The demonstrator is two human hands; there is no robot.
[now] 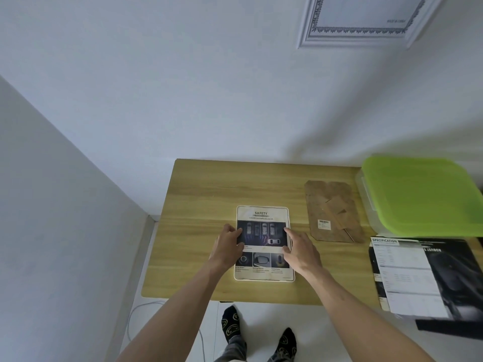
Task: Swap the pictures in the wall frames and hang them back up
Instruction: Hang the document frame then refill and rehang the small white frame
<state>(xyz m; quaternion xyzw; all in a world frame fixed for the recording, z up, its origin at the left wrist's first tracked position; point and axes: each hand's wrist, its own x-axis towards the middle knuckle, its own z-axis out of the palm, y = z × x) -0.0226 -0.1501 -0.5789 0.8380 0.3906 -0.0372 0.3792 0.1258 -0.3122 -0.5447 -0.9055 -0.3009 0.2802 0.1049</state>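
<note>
Between my two hands lies the white frame (pixel 264 242), flat on the surface (pixel 198 205) with the safety picture (pixel 262 231) in it. My left hand (pixel 226 246) presses its left edge with relaxed fingers, my right hand (pixel 300 248) its right edge; neither grip holds anything. I judge I'm seating the swapped picture. Next, the cardboard backing (pixel 334 211), right of my right hand, must go on, then hanging beside the wall frame (pixel 366 22)

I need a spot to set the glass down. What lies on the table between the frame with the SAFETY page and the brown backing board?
Nothing: the head view shows bare table between the frame and backing board.
</note>
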